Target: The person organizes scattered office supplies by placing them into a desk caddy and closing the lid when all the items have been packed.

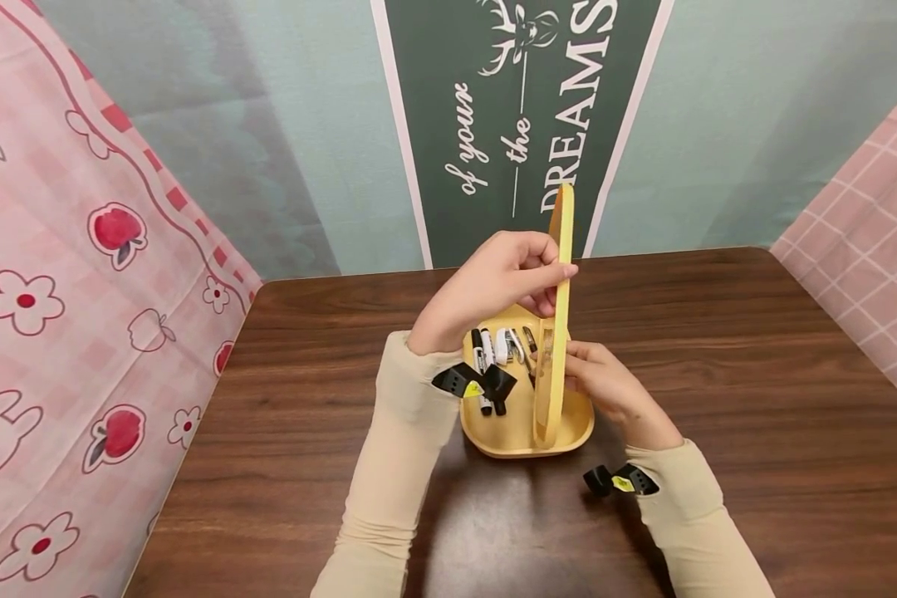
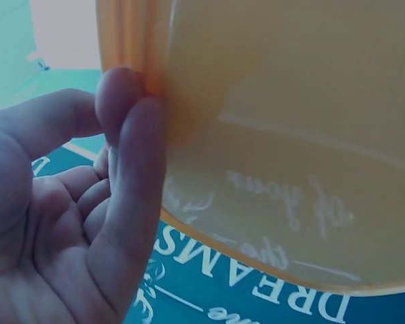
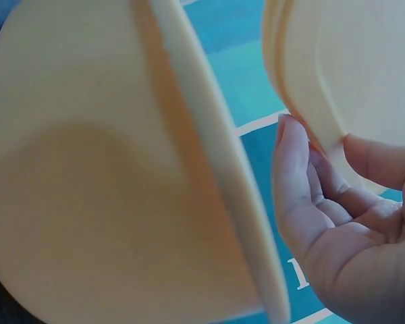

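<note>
A yellow pencil case [image 1: 497, 448] sits on the table with its lid [image 1: 562, 324] standing upright on the right part. My left hand [image 1: 504, 278] pinches the lid's upper edge between thumb and fingers; in the left wrist view the lid's glossy face [image 2: 290, 121] reflects the backdrop lettering. My right hand [image 1: 613, 386] is low on the right, its fingertips partly hidden behind the lid. In the right wrist view its thumb and fingers pinch a rounded yellow edge [image 3: 334, 138] of the case. Black-and-white markers [image 1: 486, 403] and several pens [image 1: 529, 339] lie inside at left.
Among the pens is a small white item [image 1: 502, 345] whose kind I cannot tell. The dark wooden table [image 1: 755, 374] spreads around the case. Behind it hangs a backdrop [image 1: 329, 124] with white lettering, and a pink patterned cloth [image 1: 52, 349] covers the left side.
</note>
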A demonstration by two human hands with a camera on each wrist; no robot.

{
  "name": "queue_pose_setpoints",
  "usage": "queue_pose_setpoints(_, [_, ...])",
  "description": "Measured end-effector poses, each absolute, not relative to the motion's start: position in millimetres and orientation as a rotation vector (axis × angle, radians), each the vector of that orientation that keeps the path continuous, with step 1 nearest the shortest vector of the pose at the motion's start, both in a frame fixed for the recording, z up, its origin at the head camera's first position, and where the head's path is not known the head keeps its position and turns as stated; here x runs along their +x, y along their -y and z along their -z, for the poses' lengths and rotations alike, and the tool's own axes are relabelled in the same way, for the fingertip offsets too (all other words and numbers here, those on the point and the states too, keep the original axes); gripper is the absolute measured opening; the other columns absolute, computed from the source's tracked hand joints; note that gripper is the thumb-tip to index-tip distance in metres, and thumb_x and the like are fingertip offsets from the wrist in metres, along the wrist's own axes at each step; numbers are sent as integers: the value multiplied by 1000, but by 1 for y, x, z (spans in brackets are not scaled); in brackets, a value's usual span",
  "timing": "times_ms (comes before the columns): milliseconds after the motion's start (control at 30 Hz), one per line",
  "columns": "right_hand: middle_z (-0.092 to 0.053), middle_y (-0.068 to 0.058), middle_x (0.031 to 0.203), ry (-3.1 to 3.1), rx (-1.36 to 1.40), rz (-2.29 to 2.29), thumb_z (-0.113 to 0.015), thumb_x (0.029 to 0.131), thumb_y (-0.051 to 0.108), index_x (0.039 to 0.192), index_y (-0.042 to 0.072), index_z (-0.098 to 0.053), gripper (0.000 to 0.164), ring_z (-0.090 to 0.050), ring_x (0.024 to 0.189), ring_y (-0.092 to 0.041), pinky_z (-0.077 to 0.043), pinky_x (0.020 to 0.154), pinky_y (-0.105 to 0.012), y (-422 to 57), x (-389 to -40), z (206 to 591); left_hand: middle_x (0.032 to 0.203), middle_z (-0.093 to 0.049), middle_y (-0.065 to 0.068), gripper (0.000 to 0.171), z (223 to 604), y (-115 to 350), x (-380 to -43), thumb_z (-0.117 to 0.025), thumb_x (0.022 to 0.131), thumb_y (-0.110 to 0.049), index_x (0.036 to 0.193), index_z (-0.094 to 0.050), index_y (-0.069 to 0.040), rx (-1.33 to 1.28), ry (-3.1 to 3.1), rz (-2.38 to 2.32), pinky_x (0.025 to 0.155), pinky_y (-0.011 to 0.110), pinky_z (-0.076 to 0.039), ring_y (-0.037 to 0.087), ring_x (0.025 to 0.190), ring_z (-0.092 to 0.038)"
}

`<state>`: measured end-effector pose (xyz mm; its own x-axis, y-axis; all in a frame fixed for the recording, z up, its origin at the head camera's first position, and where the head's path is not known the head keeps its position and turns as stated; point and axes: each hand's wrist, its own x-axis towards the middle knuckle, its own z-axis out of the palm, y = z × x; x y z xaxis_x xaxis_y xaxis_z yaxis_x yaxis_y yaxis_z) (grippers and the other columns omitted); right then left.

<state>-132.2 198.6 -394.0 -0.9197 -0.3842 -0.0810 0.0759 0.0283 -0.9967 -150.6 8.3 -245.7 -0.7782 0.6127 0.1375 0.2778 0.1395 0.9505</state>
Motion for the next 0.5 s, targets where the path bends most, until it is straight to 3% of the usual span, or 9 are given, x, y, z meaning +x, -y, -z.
queue_pose_setpoints(233, [-63, 0, 79, -2037, -271, 1983, -44, 99, 5, 99, -8, -58, 20, -61, 73, -8, -54, 70, -22, -204, -134, 393, 61, -58, 8, 13, 259, 4, -159, -60, 91, -2, 79, -57, 4, 793, -2063, -1845, 61, 33, -56, 14, 54, -57])
queue_pose_setpoints(500, [-59, -1, 73, -2253, -226, 1885, -48, 98, 7, 101, -18, -56, 26, -57, 65, -7, -52, 62, -21, -214, -137, 392, 59, -54, 6, 16, 278, 22, -166, -60, 90, -2, 75, -55, 2, 671, -2053, -1967, 57, 29, -55, 14, 52, -55])
